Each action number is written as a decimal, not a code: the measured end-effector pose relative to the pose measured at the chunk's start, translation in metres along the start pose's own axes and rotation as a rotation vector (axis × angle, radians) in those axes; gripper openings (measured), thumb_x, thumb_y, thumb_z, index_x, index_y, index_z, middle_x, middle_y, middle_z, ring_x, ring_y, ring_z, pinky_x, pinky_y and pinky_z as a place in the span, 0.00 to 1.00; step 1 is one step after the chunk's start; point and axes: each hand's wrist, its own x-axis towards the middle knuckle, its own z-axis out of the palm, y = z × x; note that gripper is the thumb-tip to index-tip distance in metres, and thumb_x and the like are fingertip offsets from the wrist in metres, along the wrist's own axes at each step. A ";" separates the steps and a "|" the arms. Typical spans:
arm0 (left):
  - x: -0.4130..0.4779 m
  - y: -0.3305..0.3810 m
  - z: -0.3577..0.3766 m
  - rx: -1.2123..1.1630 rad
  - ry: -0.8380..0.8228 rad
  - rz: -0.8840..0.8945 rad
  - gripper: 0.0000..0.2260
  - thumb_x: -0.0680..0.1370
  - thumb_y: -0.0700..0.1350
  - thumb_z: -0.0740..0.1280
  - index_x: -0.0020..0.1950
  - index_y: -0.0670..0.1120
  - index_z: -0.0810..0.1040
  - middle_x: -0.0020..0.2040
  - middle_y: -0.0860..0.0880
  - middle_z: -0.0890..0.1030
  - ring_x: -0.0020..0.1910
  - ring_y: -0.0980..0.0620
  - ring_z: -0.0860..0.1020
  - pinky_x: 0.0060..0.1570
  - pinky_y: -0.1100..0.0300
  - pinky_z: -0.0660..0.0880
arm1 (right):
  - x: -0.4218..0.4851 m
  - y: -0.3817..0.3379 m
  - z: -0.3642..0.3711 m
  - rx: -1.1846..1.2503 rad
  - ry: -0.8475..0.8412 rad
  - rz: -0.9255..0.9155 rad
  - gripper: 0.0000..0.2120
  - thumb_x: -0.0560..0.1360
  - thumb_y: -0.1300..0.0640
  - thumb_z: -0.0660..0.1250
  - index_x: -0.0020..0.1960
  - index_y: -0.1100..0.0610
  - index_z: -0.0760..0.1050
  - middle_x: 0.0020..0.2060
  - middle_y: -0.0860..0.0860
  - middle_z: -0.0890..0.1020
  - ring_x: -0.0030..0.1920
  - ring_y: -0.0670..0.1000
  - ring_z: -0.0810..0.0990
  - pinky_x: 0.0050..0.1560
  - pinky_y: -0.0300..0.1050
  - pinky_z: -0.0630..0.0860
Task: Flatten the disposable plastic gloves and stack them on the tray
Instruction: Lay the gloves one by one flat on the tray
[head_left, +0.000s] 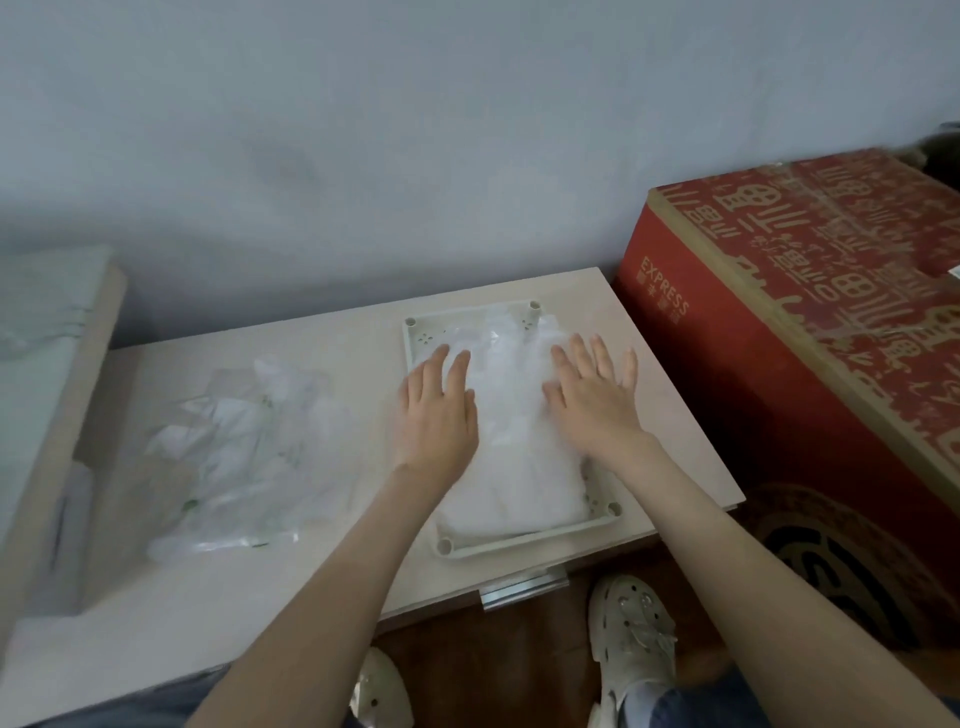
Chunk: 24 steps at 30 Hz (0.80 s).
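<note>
Now left hand (439, 410) and right hand (592, 400), fingers straight, press gloves (511, 441) lengthwise along tray (524, 541).

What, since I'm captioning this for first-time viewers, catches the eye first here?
The left hand and right hand press flat, fingers straight, on a white stack of plastic gloves in the pale tray on the right half of the table. Right of the table stands a big red cardboard box, the strongest colour in view. Left of the tray lies a crumpled loose pile of clear gloves.
</note>
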 end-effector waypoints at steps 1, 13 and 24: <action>-0.003 -0.009 -0.009 -0.004 0.033 -0.095 0.21 0.80 0.41 0.57 0.75 0.45 0.63 0.74 0.42 0.63 0.70 0.40 0.62 0.69 0.49 0.56 | 0.000 -0.009 -0.005 0.027 0.027 -0.001 0.26 0.83 0.48 0.45 0.79 0.52 0.47 0.79 0.51 0.44 0.77 0.52 0.38 0.71 0.59 0.29; -0.083 -0.132 -0.050 0.064 -0.122 -0.732 0.22 0.77 0.52 0.65 0.63 0.39 0.68 0.62 0.39 0.69 0.63 0.40 0.67 0.59 0.49 0.65 | -0.039 -0.133 -0.009 0.085 0.046 -0.357 0.28 0.79 0.54 0.56 0.77 0.53 0.52 0.77 0.51 0.53 0.77 0.52 0.43 0.73 0.57 0.35; -0.080 -0.135 -0.074 0.072 0.229 -0.561 0.04 0.77 0.42 0.68 0.46 0.42 0.81 0.48 0.41 0.77 0.52 0.39 0.72 0.51 0.49 0.65 | -0.050 -0.167 -0.008 0.709 -0.283 -0.239 0.22 0.79 0.49 0.60 0.71 0.54 0.66 0.65 0.50 0.72 0.66 0.51 0.70 0.66 0.47 0.67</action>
